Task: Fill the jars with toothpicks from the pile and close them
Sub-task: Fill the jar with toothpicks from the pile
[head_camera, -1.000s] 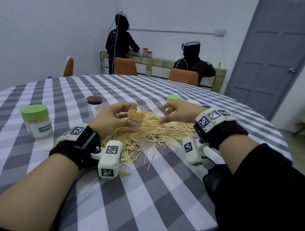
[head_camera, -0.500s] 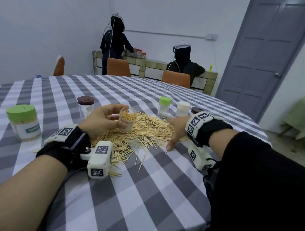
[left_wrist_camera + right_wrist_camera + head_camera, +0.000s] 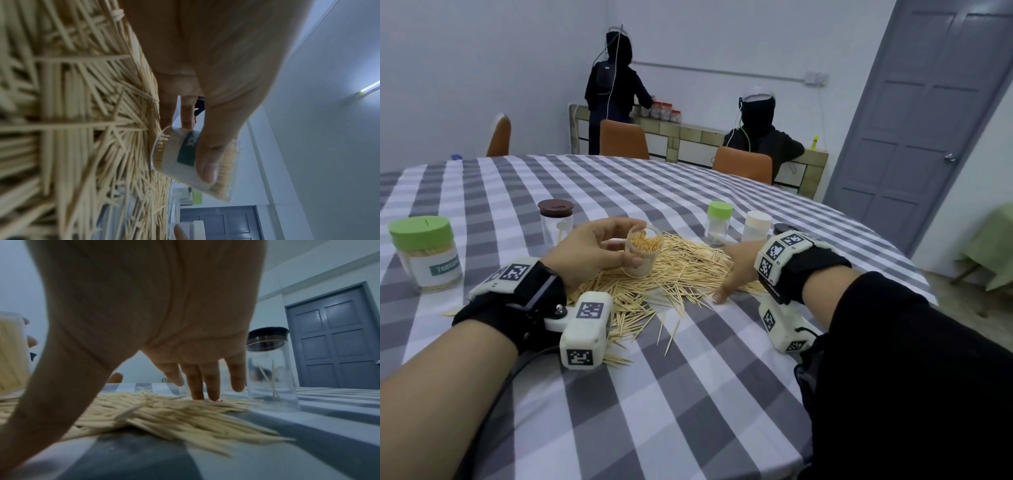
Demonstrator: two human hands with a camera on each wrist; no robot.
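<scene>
Checked tablecloth, hands over toothpicks.

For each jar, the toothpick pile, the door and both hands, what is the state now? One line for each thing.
held jar: lidless, tilted, packed with toothpicks
left hand: grips the held jar
right hand: fingers spread on the toothpick pile
toothpick pile: loose on the tablecloth
large green-lid jar: closed, filled
brown-lid jar: closed, few toothpicks
small green-lid jar: closed
white-lid jar: closed
door: shut
</scene>
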